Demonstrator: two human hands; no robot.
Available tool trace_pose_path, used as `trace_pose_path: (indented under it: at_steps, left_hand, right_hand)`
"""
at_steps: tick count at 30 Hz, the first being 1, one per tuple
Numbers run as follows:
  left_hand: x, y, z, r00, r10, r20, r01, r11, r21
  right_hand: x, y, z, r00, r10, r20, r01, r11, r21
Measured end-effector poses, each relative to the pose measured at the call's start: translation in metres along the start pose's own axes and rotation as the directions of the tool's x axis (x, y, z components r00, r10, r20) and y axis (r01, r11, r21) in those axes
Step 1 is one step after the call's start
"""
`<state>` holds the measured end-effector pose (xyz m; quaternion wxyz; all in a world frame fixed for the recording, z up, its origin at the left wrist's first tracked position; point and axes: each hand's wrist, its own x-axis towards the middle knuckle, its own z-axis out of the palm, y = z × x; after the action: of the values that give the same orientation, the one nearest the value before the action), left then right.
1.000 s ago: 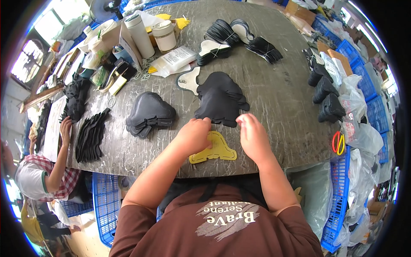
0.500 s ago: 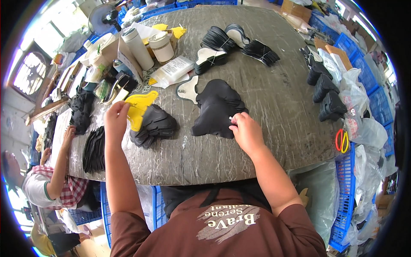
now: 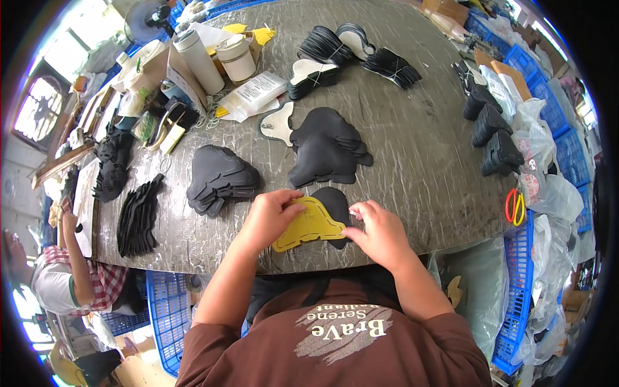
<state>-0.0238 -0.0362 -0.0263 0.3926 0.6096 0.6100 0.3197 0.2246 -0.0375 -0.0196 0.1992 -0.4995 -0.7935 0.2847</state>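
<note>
Near the table's front edge, a yellow template (image 3: 303,226) with slots cut along its border lies partly over a black cut piece (image 3: 333,198). My left hand (image 3: 274,216) pinches the template's upper left part. My right hand (image 3: 380,232) is at its right tip, thumb against the edge, with a small white stick (image 3: 354,213) between the fingers; its far end is hidden. Beyond my hands is a fanned stack of black pieces (image 3: 325,148), beside a pale template (image 3: 277,124). Left of it lies a second pile of black pieces (image 3: 222,179) with lines marked along their edges.
Tied black bundles (image 3: 322,45) lie at the back, with more stacks (image 3: 493,132) at the right edge near red-and-yellow scissors (image 3: 514,206). A white bottle (image 3: 198,61), a tub (image 3: 235,58) and a plastic packet (image 3: 255,95) stand back left. Another person (image 3: 77,271) works at left.
My left hand has brought the yellow template rightward and nearer, off the left pile. A black piece now lies under it at the front edge. My right hand has moved down from the fanned stack.
</note>
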Motion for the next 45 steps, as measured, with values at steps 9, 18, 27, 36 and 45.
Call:
trace_pose_path:
  at_steps: [9,18,27,36,45]
  left_hand:
    - [-0.013,0.025,0.013,0.994,0.075,0.080,-0.104,0.868,0.486]
    - [0.008,-0.005,0.015,0.874,0.316,-0.368,-0.283,0.948,0.143]
    - [0.024,-0.011,0.018,0.947,-0.029,-0.320,-0.181,0.773,-0.608]
    - [0.023,0.001,0.022,0.918,0.186,-0.350,-0.299,0.904,-0.305]
    - [0.023,-0.015,0.026,0.930,0.064,-0.361,-0.301,0.697,-0.651]
  right_hand:
    - [-0.013,-0.002,0.018,0.993,0.109,-0.044,-0.109,0.994,-0.004]
    - [0.026,-0.003,0.011,0.919,-0.177,-0.353,0.232,0.965,0.119]
    - [0.039,0.002,0.010,0.970,-0.004,-0.243,0.093,0.929,0.357]
    - [0.046,0.013,0.019,0.972,-0.051,-0.230,0.150,0.886,0.439]
    - [0.048,0.018,0.026,0.982,0.045,-0.183,0.094,0.728,0.680]
